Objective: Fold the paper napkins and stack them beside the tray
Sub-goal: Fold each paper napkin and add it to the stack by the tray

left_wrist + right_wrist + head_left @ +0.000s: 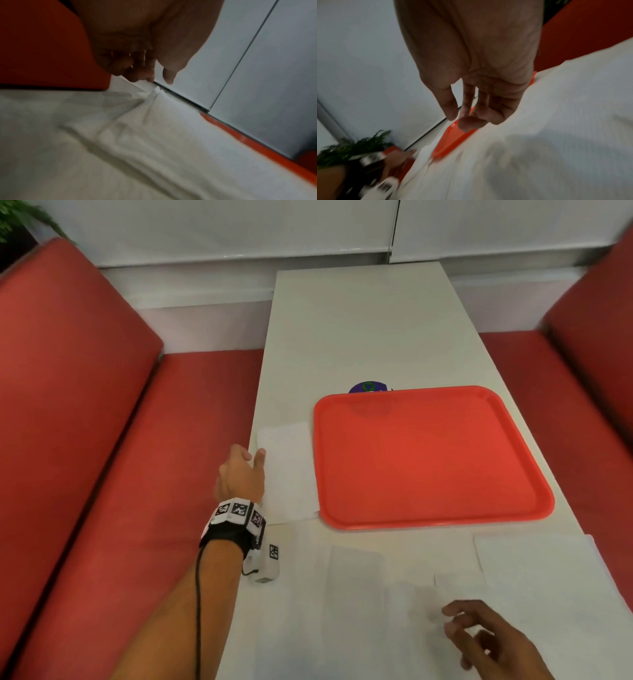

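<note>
Left of the flat red plastic tray (pixel 428 457) on the white worktop (pixel 359 330), a folded white paper napkin (pixel 291 470) lies just beside the tray's rim. The left hand (pixel 241 474) rests at that napkin's outer edge, grip loosely curled and holding nothing (thumb touching the paper). Nearer than the tray, unfolded white napkins (pixel 534 570) lie spread; the right hand (pixel 486 638) hovers over them, fingers relaxed, empty.

Tray (pixel 428 460): smooth red plastic, slight sheen. Napkins (pixel 287 474): thin matt white paper. Table (pixel 359 330): smooth matt white.
</note>
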### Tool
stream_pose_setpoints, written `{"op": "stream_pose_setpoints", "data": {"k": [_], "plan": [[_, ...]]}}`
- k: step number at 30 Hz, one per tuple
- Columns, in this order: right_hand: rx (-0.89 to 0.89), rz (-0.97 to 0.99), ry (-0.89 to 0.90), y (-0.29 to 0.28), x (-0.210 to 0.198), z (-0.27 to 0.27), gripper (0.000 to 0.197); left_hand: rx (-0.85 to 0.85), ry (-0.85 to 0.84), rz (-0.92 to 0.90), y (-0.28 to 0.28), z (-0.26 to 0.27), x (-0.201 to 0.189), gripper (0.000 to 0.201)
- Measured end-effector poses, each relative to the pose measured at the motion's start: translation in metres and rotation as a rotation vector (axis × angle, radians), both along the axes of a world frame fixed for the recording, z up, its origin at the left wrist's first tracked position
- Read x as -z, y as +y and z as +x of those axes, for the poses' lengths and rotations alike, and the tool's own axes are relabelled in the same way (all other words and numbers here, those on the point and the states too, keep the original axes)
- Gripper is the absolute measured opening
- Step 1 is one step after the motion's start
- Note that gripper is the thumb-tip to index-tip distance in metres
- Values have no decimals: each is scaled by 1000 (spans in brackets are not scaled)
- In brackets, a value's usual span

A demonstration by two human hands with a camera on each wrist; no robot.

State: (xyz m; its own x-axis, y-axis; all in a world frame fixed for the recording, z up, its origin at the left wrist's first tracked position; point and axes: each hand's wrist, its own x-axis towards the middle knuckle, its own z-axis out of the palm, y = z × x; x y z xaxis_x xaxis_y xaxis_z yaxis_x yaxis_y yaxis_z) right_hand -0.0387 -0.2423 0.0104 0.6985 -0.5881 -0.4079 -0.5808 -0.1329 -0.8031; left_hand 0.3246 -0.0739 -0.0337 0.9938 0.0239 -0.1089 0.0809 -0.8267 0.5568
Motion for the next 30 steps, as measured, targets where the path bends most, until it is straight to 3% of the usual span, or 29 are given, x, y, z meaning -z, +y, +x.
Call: {"op": "stream_pose_setpoints", "data": {"k": [3, 5, 8, 11, 18, 23, 26, 28, 30], "plan": [[36, -121, -18, -40, -14, -20, 36, 1, -3, -67, 5, -19, -21, 22], [158, -203, -36, -79, -21, -43, 32, 39, -48, -149, 5, -43, -39, 15], [393, -188, -66, -134, -22, -78, 19, 88, -58, -267, -1, -96, -66, 7], [472, -197, -3, -170, -7, -100, 11, 165, -10, -328, -20, -158, -75, 3], [174, -399, 375, -174, 59, -95, 37, 470, 154, -281, -82, -287, -42, 11], [164, -475, 314, -167, 65, -91, 39, 540, 269, -181, -105, -330, -30, 7], [241, -424, 246, -175, 65, -92, 58, 555, 290, -134, -107, -344, -28, 7], [331, -419, 315, -183, 64, -94, 77, 552, 296, -106, -105, -350, -29, 7], [323, -393, 414, -194, 67, -95, 76, 547, 295, -89, -102, -355, -29, 6]]}}
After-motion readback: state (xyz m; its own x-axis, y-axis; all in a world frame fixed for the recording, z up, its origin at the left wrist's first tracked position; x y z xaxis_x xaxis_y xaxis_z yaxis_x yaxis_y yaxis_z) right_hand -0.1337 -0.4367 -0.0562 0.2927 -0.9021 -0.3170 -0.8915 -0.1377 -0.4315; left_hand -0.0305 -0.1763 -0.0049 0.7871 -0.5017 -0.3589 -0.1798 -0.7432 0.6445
